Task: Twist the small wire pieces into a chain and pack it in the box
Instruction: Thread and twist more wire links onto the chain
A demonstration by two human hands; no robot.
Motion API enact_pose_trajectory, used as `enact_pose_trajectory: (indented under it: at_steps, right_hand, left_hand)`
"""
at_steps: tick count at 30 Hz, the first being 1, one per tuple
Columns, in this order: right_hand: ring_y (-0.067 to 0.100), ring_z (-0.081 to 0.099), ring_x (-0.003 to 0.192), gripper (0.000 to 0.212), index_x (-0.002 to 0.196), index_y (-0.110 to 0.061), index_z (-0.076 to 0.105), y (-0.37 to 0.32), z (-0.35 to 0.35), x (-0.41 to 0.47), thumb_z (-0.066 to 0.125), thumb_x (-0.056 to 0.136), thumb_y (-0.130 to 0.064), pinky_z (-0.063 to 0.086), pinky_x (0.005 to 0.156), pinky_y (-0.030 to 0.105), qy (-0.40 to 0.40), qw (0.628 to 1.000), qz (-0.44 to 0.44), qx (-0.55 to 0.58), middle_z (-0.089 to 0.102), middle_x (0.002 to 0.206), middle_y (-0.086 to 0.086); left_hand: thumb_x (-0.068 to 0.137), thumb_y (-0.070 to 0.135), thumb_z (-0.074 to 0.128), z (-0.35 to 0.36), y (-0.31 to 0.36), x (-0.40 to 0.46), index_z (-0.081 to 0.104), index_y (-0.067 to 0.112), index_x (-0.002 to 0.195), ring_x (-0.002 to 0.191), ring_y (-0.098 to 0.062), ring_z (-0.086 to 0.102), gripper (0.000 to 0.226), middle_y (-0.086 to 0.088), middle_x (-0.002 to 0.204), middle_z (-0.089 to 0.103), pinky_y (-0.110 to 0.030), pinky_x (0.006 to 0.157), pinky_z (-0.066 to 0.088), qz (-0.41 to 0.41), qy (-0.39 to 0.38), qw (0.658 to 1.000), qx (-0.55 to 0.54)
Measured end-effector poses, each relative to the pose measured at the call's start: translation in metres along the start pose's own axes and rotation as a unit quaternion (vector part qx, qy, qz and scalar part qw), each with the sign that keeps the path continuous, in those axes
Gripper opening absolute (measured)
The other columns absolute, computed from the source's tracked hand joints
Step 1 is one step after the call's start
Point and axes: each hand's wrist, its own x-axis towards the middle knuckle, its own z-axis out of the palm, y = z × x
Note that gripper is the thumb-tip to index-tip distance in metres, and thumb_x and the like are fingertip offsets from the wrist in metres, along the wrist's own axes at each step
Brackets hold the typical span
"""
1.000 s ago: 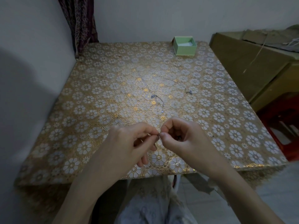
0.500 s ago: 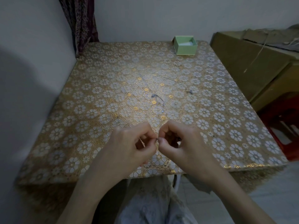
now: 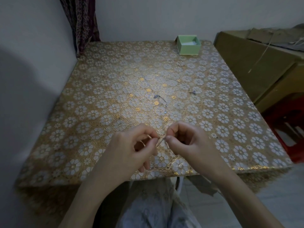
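My left hand (image 3: 131, 150) and my right hand (image 3: 185, 143) meet above the near edge of the table. Both pinch a thin wire piece (image 3: 160, 141) between thumb and forefinger, their fingertips almost touching. A second wire piece (image 3: 162, 101) with small dark beads lies on the tablecloth beyond my hands. A third wire piece (image 3: 189, 89) lies farther right. The small green box (image 3: 188, 45) stands open at the far edge of the table, with a white lining inside.
The table (image 3: 98, 96) carries a gold cloth with white flowers. A wall runs along its left side and a dark curtain (image 3: 82, 22) hangs at the far left corner. A brown cabinet (image 3: 255, 63) and a red stool (image 3: 289, 129) stand to the right.
My hands have shifted slightly and the fingers have turned on the wire between them. The wire pieces on the table and the box have not moved.
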Motion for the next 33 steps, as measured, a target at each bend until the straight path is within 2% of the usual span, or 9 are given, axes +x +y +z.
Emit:
enact_pose_trajectory:
  at_steps: [1, 4, 6, 9, 13, 24, 29, 33]
  right_hand:
    - [0.01, 0.042, 0.052, 0.008, 0.068, -0.016, 0.057, 0.0012, 0.0005, 0.0001, 0.057, 0.076, -0.018, 0.035, 0.048, 0.023, -0.002, 1.0, -0.002, 0.002, 0.048, 0.055, -0.009]
    - [0.005, 0.04, 0.051, 0.009, 0.069, -0.013, 0.057, 0.0033, 0.0011, 0.0, 0.058, 0.077, -0.015, 0.033, 0.047, 0.017, -0.011, 1.0, -0.012, 0.012, 0.047, 0.055, -0.011]
    - [0.004, 0.038, 0.05, 0.009, 0.069, -0.011, 0.057, 0.0039, 0.0012, -0.0004, 0.058, 0.078, -0.014, 0.032, 0.047, 0.016, -0.014, 1.0, -0.018, 0.021, 0.046, 0.055, -0.011]
    - [0.004, 0.037, 0.05, 0.01, 0.069, -0.013, 0.056, 0.0025, 0.0002, -0.0005, 0.058, 0.078, -0.014, 0.031, 0.047, 0.016, -0.021, 0.999, -0.02, 0.025, 0.045, 0.055, -0.011]
    - [0.005, 0.037, 0.051, 0.011, 0.069, -0.009, 0.055, 0.002, -0.0013, -0.0002, 0.057, 0.079, -0.012, 0.031, 0.047, 0.016, -0.029, 0.999, -0.022, 0.026, 0.044, 0.055, -0.011]
    - [0.003, 0.037, 0.049, 0.01, 0.067, -0.013, 0.056, 0.0008, -0.0013, -0.0011, 0.057, 0.077, -0.015, 0.031, 0.047, 0.015, -0.027, 0.999, 0.001, 0.027, 0.044, 0.053, -0.011]
    - [0.004, 0.039, 0.05, 0.01, 0.067, -0.012, 0.056, -0.0001, -0.0006, -0.0032, 0.058, 0.077, -0.013, 0.032, 0.047, 0.016, -0.018, 1.0, 0.0, 0.005, 0.046, 0.055, -0.008]
    - [0.005, 0.039, 0.051, 0.009, 0.066, -0.014, 0.056, -0.0011, 0.0017, -0.0046, 0.058, 0.074, -0.016, 0.033, 0.048, 0.018, -0.011, 1.0, -0.002, -0.009, 0.047, 0.056, -0.006]
  left_hand:
    - [0.085, 0.021, 0.06, 0.0001, 0.0021, 0.0001, 0.062, 0.021, 0.083, 0.036, -0.01, 0.057, 0.003, 0.004, 0.06, 0.067, -0.019, 0.037, 0.043, -0.003, -0.003, 1.0, -0.006]
    - [0.075, 0.044, 0.056, -0.0011, 0.0061, -0.0003, 0.063, 0.027, 0.084, 0.035, -0.002, 0.05, 0.02, 0.009, 0.052, 0.062, -0.012, 0.041, 0.039, -0.002, -0.004, 1.0, 0.004]
    - [0.073, 0.046, 0.054, -0.0015, 0.0075, -0.0003, 0.064, 0.028, 0.085, 0.036, -0.002, 0.049, 0.024, 0.009, 0.049, 0.058, -0.01, 0.042, 0.038, 0.0, -0.002, 1.0, 0.013]
    - [0.086, 0.033, 0.053, -0.0022, 0.0047, 0.0007, 0.064, 0.027, 0.086, 0.034, -0.01, 0.052, 0.013, 0.005, 0.05, 0.061, -0.017, 0.039, 0.04, -0.01, -0.005, 1.0, -0.01]
    - [0.088, 0.015, 0.058, -0.0038, 0.005, 0.001, 0.063, 0.022, 0.089, 0.033, -0.014, 0.055, 0.009, 0.004, 0.05, 0.064, -0.01, 0.038, 0.035, 0.0, -0.032, 0.999, -0.002]
    - [0.085, 0.017, 0.062, -0.0007, 0.0104, 0.0006, 0.064, 0.02, 0.083, 0.032, -0.006, 0.054, 0.004, 0.009, 0.051, 0.065, -0.006, 0.038, 0.035, 0.041, -0.03, 0.998, 0.045]
    - [0.086, 0.019, 0.064, 0.0015, 0.011, 0.0007, 0.062, 0.021, 0.082, 0.033, -0.005, 0.055, 0.005, 0.01, 0.052, 0.065, -0.012, 0.036, 0.039, 0.045, -0.017, 0.996, 0.075]
    - [0.086, 0.015, 0.062, 0.0052, 0.0107, 0.0006, 0.058, 0.023, 0.078, 0.034, -0.006, 0.056, 0.012, 0.011, 0.051, 0.064, -0.028, 0.041, 0.049, 0.028, -0.004, 0.995, 0.093]
